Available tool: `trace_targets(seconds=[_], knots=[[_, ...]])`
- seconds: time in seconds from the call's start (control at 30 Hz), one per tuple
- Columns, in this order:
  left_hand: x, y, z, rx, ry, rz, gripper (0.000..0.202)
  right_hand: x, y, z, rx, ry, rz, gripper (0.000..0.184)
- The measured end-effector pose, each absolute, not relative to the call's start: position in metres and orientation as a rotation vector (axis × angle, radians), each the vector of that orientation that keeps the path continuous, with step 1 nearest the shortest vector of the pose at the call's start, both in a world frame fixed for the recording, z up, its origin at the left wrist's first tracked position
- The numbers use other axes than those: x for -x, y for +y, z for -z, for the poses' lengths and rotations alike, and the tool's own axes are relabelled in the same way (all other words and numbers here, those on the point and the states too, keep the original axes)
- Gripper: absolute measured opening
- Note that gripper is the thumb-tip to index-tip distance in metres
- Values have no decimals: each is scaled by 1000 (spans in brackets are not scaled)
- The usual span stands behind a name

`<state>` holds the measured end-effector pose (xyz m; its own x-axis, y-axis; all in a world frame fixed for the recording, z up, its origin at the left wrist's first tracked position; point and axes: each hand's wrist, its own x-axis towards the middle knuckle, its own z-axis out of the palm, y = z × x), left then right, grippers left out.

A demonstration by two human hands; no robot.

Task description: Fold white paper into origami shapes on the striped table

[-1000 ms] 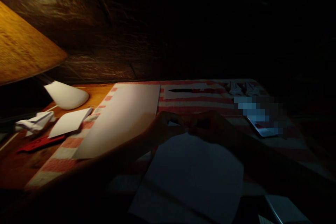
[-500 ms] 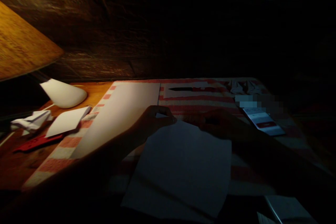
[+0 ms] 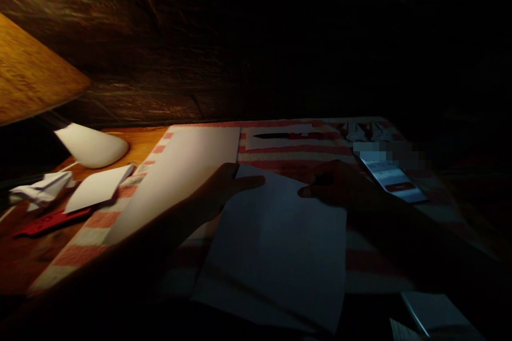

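A white sheet of paper (image 3: 276, 256) is held at its far edge, its near end hanging past the table's front edge. My left hand (image 3: 236, 184) is closed on the sheet's far left corner, thumb lying over the top. At the far right edge, my right hand (image 3: 330, 184) pinches the paper between thumb and bent fingers. Both hands are dark and their undersides are hidden. Beyond them a knife (image 3: 280, 136) with a dark blade lies on a smaller piece of paper (image 3: 256, 144). Left of my left hand lies a large white sheet (image 3: 192, 160).
A red-and-white striped cloth (image 3: 86, 237) covers the table. At left stand a lamp (image 3: 94, 144), crumpled paper (image 3: 44, 189), a folded white paper (image 3: 96, 189) and a red object (image 3: 52, 222). A lit phone (image 3: 394, 178) and folded paper shapes (image 3: 362, 130) are at right.
The paper's far edge, earlier curled over between the hands, now lies opened out. My left thumb has stretched across the sheet, and my hands have moved slightly apart.
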<state>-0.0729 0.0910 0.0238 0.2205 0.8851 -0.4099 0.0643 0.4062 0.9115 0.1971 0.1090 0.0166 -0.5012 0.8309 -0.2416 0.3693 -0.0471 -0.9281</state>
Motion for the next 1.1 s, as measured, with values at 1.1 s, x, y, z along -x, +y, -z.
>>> trace_targets(seconds=[1.1], knots=[[77,93,-24,-1375,1410,-634,25,-206,113,-18,1286,-1795,-1693,23]])
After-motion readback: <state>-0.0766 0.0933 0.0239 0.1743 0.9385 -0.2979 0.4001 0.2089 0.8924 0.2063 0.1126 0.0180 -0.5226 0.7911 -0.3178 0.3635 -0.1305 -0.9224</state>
